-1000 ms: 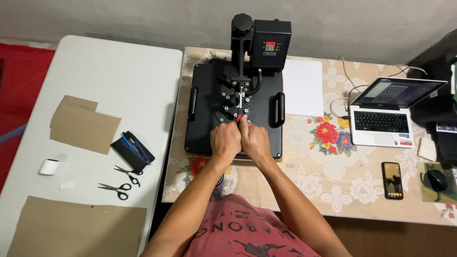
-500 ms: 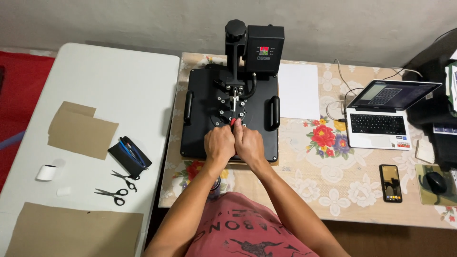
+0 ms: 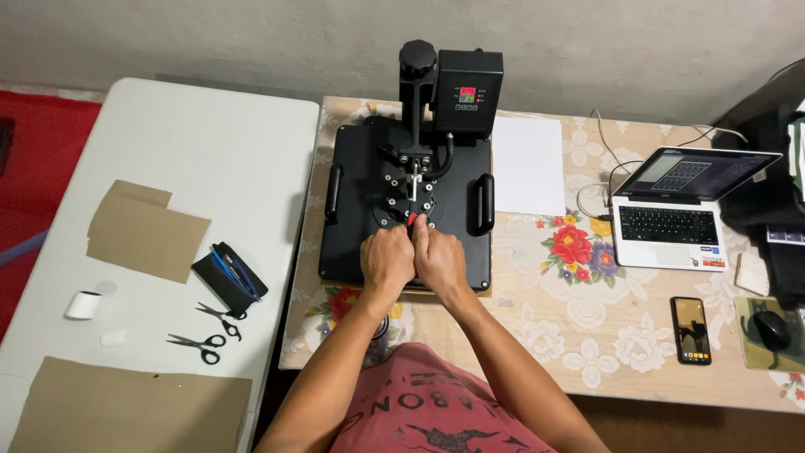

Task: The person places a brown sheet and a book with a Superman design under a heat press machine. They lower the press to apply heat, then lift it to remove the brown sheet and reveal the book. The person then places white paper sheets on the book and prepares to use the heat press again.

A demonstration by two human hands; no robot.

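1. Head view looks straight down on a black heat press (image 3: 402, 210) that stands on a table with a flowered cloth (image 3: 587, 335). The press is closed, its upper plate lies flat over the base.
2. Both hands meet at the near middle of the upper plate. The left hand (image 3: 387, 262) and the right hand (image 3: 440, 262) touch each other, side by side, and both are clenched around a small red-tipped handle (image 3: 412, 220) of which only the red end shows between the fingers.
3. In my judgement the step in hand is working this lever of the press, either locking it down or starting to lift it; I cannot tell which direction from this moment alone.
4. The next move seems to need a firm and even grip of both hands, and fingers kept away from the plate, because it may be hot.
5. A white sheet of paper (image 3: 527, 165) lies just right of the press. Further right there is an open laptop (image 3: 679, 210), and near it a phone (image 3: 692, 330) and a mouse (image 3: 770, 329).
6. On the white table (image 3: 193, 143) at the left lie pieces of cardboard (image 3: 147, 231), a dark pencil pouch (image 3: 226, 277), two pairs of scissors (image 3: 205, 331) and a roll of tape (image 3: 82, 304), all well apart from the hands.
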